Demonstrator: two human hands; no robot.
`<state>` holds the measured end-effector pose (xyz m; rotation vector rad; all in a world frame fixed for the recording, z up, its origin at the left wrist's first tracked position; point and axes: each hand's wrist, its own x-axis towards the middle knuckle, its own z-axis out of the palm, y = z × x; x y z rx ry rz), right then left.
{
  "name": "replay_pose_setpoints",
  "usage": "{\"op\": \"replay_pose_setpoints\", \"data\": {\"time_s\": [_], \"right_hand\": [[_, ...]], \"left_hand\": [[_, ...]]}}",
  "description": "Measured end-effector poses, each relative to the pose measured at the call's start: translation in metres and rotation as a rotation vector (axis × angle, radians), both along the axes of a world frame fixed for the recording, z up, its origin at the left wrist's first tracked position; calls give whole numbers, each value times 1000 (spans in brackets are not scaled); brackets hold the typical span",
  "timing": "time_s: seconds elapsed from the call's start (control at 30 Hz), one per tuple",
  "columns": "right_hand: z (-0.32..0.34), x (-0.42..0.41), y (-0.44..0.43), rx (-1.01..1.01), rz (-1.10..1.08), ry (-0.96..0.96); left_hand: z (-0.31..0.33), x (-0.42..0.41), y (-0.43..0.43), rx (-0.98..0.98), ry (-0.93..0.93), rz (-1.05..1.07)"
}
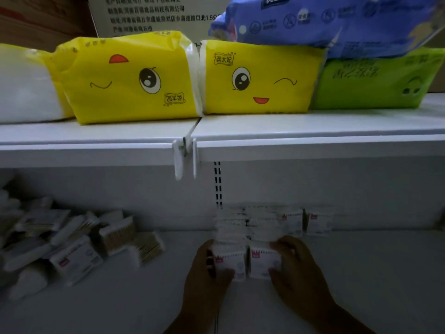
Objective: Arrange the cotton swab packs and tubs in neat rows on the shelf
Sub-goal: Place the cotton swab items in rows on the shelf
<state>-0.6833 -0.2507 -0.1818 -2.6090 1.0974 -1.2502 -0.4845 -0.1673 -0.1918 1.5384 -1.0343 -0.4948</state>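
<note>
A: Head view: just below the slotted upright (218, 184), the left hand (204, 268) grips the left pack (230, 263) and the right hand (293, 268) grips the right pack (263, 261), fronting two rows (240, 225).
B: Risk?
A: A hard push could buckle those rows. Bare shelf (361, 273) lies right of the upright; the loose pile (72, 244) crowds the left.
</note>
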Motion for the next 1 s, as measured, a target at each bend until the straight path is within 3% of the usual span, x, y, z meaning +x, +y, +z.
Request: {"op": "replay_pose_setpoints", "data": {"time_s": [0.17, 0.43, 0.7, 0.83, 1.0], "right_hand": [[-6, 1, -7, -78, -59, -27], [9, 1, 6, -90, -27, -24], [76, 96, 55, -403, 308, -142], [61, 169, 88, -339, 488, 30], [32, 242, 106, -172, 500, 192]], "left_hand": [[-5, -1, -3, -13, -82, -16], [6, 0, 11, 61, -10, -81], [48, 56, 73, 340, -280, 94], [59, 113, 119, 489, -321, 207], [56, 188, 163, 542, -229, 352]]}}
